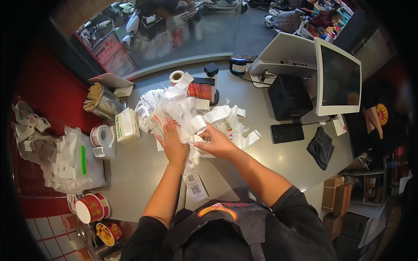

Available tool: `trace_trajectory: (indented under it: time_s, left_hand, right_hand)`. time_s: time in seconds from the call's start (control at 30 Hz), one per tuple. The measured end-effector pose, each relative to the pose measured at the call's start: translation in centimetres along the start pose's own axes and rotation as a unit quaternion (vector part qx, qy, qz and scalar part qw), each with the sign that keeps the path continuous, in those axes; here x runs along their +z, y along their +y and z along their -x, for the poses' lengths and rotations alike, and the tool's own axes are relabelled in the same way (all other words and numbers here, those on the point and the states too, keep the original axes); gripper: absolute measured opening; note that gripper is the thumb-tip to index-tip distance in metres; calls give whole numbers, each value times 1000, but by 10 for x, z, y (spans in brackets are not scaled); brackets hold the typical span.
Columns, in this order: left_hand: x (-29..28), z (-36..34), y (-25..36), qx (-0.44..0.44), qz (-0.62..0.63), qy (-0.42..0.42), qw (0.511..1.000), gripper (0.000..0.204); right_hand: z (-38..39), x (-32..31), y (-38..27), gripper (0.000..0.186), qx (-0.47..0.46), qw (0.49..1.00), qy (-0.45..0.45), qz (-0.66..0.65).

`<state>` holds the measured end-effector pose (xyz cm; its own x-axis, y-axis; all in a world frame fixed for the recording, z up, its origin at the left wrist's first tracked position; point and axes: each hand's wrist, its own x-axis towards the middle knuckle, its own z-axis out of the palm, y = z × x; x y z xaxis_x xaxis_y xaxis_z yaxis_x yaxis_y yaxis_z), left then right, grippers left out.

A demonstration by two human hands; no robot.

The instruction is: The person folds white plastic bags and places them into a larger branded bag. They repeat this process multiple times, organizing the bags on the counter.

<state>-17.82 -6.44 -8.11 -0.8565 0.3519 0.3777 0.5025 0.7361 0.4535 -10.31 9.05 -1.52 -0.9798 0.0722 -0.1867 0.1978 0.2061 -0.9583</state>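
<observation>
A heap of white plastic bags (pixel 185 106) with red print lies on the grey counter, mixed with curled paper strips. My left hand (pixel 170 141) rests on the bags with its fingers stretched out and the thumb apart. Beside it my right hand (pixel 215 141) has its fingers curled and thumb pressed in at a white plastic bag's edge, which it appears to pinch. From under my hands a long printed receipt (pixel 193 182) hangs toward my apron. More receipts (pixel 150 104) lie at the heap's left. My fingers hide part of what they touch.
Left: a can of wooden sticks (pixel 104 104), a tissue pack (pixel 127 126), a tape roll (pixel 101 135), stacked bags (pixel 72 161) and red paper tubs (pixel 92 208). Right: a phone (pixel 287 133), black cloth (pixel 321 148), black box-shaped device (pixel 290 97) and monitor (pixel 339 76). Another person (pixel 379 117) stands far right.
</observation>
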Motion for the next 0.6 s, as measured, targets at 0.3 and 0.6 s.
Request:
trace_trajectory:
  time_s: [0.3,0.6]
  left_hand:
    - [-43,-38,-6,-73,189,89,975,58]
    - [3,-24,59,-97,-101,-141,980,101]
  right_hand:
    - [48,-61,28,44,10,976,208,-67]
    - [67,-66,53,38,19,975,212,-56]
